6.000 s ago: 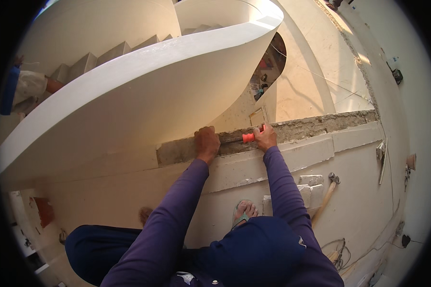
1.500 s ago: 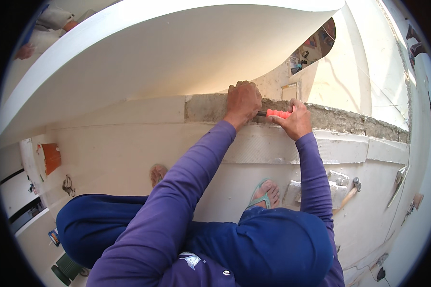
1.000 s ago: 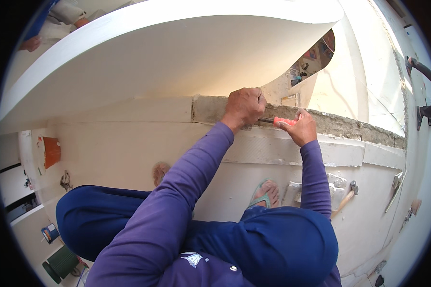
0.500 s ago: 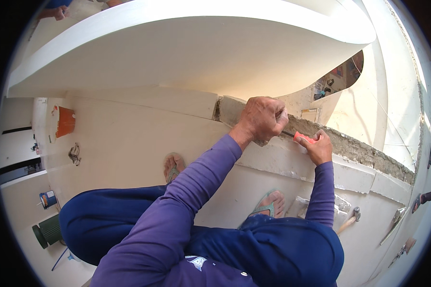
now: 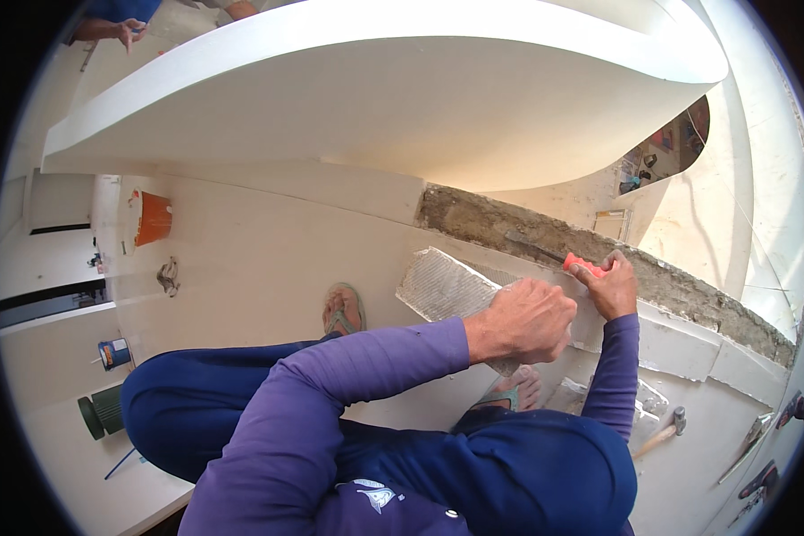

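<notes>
Left hand (image 5: 529,320) grips a slab (image 5: 445,284), right hand (image 5: 615,288) a red tool (image 5: 578,263), hammer (image 5: 659,439) nearby.

A single head-worn fisheye looks steeply down — the left hand (image 5: 527,320) and right hand (image 5: 614,288) close below.

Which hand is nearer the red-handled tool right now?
Right. The right hand grips the red-handled tool by its handle; the left hand is apart, below and slightly left in view, holding a white slab.
</notes>
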The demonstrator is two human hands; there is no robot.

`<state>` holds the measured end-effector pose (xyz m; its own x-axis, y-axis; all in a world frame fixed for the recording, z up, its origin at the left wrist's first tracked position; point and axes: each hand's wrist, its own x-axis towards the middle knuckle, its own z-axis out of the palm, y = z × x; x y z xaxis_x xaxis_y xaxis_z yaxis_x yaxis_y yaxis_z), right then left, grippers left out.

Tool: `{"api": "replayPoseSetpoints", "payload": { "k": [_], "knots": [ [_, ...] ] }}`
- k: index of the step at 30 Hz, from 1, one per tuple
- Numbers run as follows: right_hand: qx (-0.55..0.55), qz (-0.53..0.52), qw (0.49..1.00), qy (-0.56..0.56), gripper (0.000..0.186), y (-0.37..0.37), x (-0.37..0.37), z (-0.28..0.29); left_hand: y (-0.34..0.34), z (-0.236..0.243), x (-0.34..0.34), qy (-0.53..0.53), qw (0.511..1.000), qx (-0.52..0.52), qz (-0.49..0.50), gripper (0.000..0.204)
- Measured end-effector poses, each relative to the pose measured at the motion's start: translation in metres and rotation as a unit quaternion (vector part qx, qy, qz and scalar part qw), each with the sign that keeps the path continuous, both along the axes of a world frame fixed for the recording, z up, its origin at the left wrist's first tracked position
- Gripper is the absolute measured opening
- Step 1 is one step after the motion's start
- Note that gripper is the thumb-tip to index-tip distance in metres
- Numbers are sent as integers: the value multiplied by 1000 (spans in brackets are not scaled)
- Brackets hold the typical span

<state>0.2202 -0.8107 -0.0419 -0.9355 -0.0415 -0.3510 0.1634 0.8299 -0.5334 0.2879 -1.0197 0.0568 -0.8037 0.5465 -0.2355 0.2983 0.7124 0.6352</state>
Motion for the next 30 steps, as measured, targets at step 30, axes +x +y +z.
{"api": "replayPoseSetpoints", "payload": {
  "k": [30],
  "knots": [
    [-6, 13, 999, 52, 54, -4, 7, 13, -44, -104, 101, 219, 968, -4, -120, 15]
  ]
}}
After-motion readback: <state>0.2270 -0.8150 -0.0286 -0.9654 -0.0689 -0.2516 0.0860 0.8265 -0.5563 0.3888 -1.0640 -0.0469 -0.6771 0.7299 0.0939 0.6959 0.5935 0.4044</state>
